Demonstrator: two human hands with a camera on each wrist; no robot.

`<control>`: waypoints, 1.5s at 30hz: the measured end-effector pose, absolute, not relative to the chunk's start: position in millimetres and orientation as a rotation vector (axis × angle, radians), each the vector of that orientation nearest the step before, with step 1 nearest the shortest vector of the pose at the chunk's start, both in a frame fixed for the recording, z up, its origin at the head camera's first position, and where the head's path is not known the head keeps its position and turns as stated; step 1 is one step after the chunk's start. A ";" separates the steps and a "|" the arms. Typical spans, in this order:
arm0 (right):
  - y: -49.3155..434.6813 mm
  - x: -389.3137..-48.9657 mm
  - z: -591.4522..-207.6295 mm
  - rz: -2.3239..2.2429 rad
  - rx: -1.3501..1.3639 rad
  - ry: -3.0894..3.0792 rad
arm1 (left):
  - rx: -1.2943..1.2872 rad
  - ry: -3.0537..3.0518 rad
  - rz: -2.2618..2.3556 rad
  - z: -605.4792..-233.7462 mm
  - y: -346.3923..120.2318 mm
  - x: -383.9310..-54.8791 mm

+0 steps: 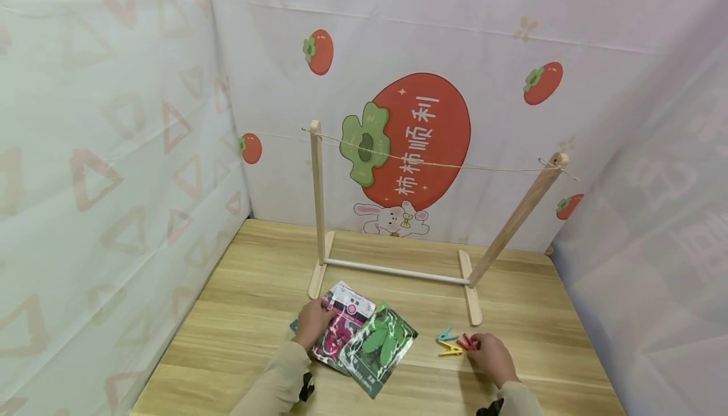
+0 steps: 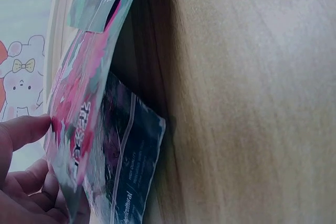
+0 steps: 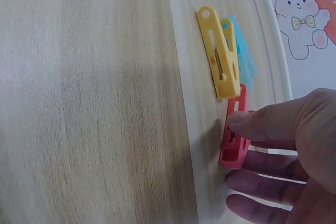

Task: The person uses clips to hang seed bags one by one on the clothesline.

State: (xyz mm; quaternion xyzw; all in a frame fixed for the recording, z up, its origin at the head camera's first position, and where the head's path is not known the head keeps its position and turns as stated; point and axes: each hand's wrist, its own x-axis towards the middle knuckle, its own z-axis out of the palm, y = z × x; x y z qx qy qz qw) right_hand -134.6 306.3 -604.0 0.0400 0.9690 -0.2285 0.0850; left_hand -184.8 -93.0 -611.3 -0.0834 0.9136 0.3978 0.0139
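My left hand (image 1: 314, 322) pinches the edge of a glossy packet with pink flowers (image 1: 337, 338) between thumb and fingers. A packet with green leaves (image 1: 382, 344) overlaps its right side. Beneath the pink one, a dark blue-green packet (image 2: 139, 161) shows in the left wrist view, lying on the wood. On the right, my right hand (image 1: 493, 359) has its thumb and index finger on a red clothespin (image 3: 234, 153), the other fingers spread below it. A yellow clothespin (image 3: 218, 56) and a light blue clothespin (image 3: 243, 51) lie right beside it on the table.
Behind the packets stands a wooden frame with two posts (image 1: 318, 195), joined low down by a white rod (image 1: 398, 270). A thin string (image 1: 438, 164) spans the post tops. Printed cloth walls (image 1: 273, 201) enclose the wooden table (image 1: 227, 315) at the back and sides.
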 end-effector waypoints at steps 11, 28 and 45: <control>299.5 -140.3 -605.2 -0.641 0.112 2.940 | -0.285 2.759 1.288 -610.0 -94.2 -185.9; 303.9 -139.8 -598.2 -0.572 0.140 2.873 | -0.256 2.649 1.443 -613.2 -96.3 -183.5; 301.8 -143.1 -601.1 -0.545 0.171 2.884 | -0.264 2.581 1.471 -614.6 -101.2 -187.2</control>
